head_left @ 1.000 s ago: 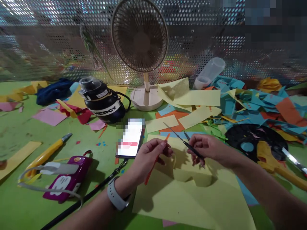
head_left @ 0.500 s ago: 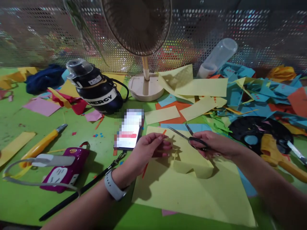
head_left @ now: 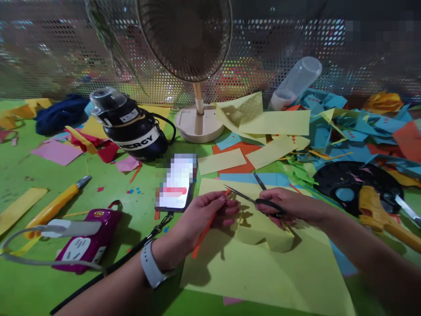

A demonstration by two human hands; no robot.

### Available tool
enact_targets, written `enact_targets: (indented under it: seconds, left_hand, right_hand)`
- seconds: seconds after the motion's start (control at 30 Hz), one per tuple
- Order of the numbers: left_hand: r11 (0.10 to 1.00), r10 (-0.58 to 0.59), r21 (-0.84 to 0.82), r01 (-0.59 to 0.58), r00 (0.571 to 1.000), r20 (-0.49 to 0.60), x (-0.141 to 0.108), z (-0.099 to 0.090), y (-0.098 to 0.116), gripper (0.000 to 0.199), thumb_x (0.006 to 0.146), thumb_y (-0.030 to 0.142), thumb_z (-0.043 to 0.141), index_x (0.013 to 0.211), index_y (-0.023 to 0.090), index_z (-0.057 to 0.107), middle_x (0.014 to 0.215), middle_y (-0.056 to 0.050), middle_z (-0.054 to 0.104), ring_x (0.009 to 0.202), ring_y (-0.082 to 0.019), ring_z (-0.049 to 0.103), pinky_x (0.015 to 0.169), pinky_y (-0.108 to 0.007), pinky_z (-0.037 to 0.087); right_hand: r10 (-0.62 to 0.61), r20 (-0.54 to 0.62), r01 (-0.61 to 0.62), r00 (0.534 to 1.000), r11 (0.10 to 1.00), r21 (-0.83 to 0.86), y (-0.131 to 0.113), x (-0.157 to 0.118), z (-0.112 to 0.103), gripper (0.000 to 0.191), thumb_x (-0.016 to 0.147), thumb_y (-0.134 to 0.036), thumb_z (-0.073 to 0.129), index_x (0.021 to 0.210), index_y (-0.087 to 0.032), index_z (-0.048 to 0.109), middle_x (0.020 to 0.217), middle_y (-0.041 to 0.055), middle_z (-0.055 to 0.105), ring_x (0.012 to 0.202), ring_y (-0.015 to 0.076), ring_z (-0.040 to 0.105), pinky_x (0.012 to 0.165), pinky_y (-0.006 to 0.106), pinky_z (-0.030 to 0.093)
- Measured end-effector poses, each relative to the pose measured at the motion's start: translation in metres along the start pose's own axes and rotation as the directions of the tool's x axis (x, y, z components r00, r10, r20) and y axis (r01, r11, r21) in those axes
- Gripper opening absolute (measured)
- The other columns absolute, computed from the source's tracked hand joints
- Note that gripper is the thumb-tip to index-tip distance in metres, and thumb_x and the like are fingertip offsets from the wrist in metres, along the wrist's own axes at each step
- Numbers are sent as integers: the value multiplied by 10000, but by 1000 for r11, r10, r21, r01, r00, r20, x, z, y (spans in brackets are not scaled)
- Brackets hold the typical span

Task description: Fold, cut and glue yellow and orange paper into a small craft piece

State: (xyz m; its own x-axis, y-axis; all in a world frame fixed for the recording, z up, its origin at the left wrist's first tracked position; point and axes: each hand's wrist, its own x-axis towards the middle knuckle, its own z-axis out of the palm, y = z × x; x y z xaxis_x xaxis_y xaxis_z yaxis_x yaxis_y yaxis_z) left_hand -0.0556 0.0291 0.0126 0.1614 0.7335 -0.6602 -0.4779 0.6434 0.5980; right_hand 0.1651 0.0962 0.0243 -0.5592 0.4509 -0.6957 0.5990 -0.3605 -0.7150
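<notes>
My left hand [head_left: 212,208], a pale watch band at its wrist, pinches a thin orange paper strip [head_left: 203,237] whose lower end hangs below the palm. In my right hand [head_left: 289,204] is a pair of scissors [head_left: 263,204] with black handles. The blades are spread, and one blade's tip is at the strip's upper end; I cannot tell whether they touch. Under both hands lies a large yellow paper sheet [head_left: 263,281]. A folded yellow paper piece [head_left: 266,239] stands on it, just below the scissors.
A phone [head_left: 176,184], black bottle [head_left: 134,127] and fan [head_left: 199,125] stand beyond my left hand. Further left are a purple power bank [head_left: 87,239] and a yellow cutter [head_left: 59,206]. To the right, a yellow glue gun [head_left: 371,210] rests by a black plate [head_left: 329,175] and blue paper scraps [head_left: 355,131].
The scissors have moved left, bringing a blade tip to the orange strip. More of the strip shows below my left hand. A small orange scrap now shows beyond my right hand.
</notes>
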Motion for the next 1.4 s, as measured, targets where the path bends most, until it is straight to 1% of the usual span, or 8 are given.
enact_targets:
  seconds: [0.07,0.13,0.3,0.5,0.7,0.9,1.13,1.4]
  left_hand:
    - [1000,-11,-6,11,1000,-14,-1,-1,0,146,892,98,565,1010,130,645,884,-94,737,708,-145,707,563,-215,573]
    - [1000,-26,-12,26,999,-34,-2,-1,0,185,888,90,568,1056,137,627,902,-94,736,706,-144,706,556,-215,572]
    - [1000,-20,-10,20,999,-34,-3,0,1,171,885,91,572,1034,133,645,969,-108,730,743,-145,704,556,-205,570]
    - [1000,7,7,-6,998,-63,-7,1,-1,143,880,102,584,991,126,671,951,-110,741,747,-151,700,580,-225,577]
    - [999,47,10,-47,999,1,-9,-1,-4,160,853,152,642,1006,133,688,947,-107,744,774,-153,702,631,-230,576]
    - [997,79,-15,-79,997,18,-9,-2,-6,218,824,176,686,1039,145,677,927,-91,743,787,-152,702,639,-220,572]
    - [999,43,-18,-43,999,-5,-10,-1,-4,180,874,117,602,1041,126,668,946,-110,741,762,-149,702,620,-230,581]
    - [999,27,-25,-27,1000,-9,-8,-3,-3,155,868,118,611,1004,142,681,941,-97,747,740,-140,701,603,-215,568]
  right_hand:
    - [-1,-3,1,1000,1000,12,1,0,2,425,733,-560,666,717,-196,447,502,-58,519,375,40,340,352,173,171]
    - [-41,-15,41,999,999,27,1,-2,5,422,726,-550,677,722,-194,452,514,-56,524,419,47,383,385,167,212]
    - [-67,-27,66,997,998,-24,0,-7,14,440,690,-552,709,714,-188,463,528,-51,538,471,64,433,458,177,305]
    - [-63,-71,64,996,998,16,5,-10,13,454,697,-585,687,736,-191,466,527,-55,535,430,57,402,420,184,255]
    - [-46,-54,46,997,999,-7,2,-13,14,477,669,-598,706,704,-188,466,512,-50,532,451,64,412,440,186,276]
    - [-60,-58,61,996,998,13,6,-12,14,477,654,-592,720,708,-190,469,517,-48,541,460,74,439,452,188,314]
    - [-64,-33,64,997,998,12,7,-11,15,465,669,-574,722,705,-183,472,534,-43,551,478,70,442,463,182,317]
    - [-78,-27,79,997,996,41,9,-10,15,489,634,-589,738,702,-187,467,527,-56,517,473,71,426,461,191,317]
